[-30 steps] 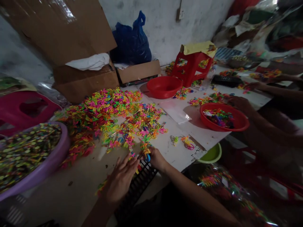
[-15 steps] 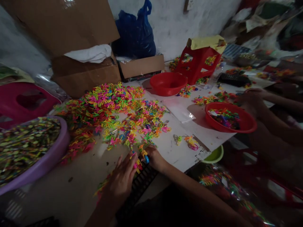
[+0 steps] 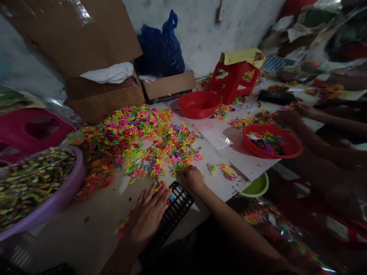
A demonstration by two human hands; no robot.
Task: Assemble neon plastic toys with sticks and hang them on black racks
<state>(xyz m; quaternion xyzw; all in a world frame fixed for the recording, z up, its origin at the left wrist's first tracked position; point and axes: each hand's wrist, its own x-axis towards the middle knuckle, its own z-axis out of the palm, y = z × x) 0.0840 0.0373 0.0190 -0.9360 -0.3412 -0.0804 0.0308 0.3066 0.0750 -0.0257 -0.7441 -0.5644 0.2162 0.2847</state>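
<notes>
My left hand (image 3: 150, 212) lies with its fingers stretched out over the near-left side of a black slotted plastic tray (image 3: 179, 202). Small bright plastic toys (image 3: 160, 186), with a bit of blue and red, peek out beside and under those fingers. My right hand (image 3: 193, 178) is just beyond the tray's far end, at the near edge of a heap of small coloured plastic toys (image 3: 137, 122). Its fingers are curled; what they hold, if anything, is hidden.
A purple basin (image 3: 78, 168) full of small striped pieces stands left. Red basins (image 3: 200, 105) (image 3: 296, 149) stand at the back and right, near a red stool (image 3: 233, 82). Cardboard boxes (image 3: 106, 97) line the wall. Another person's arms (image 3: 309, 130) reach in from the right.
My right hand has left the tray and moved up to the heap's edge; the toy with a blue wheel no longer shows at its fingers. My left hand has flattened over the tray.
</notes>
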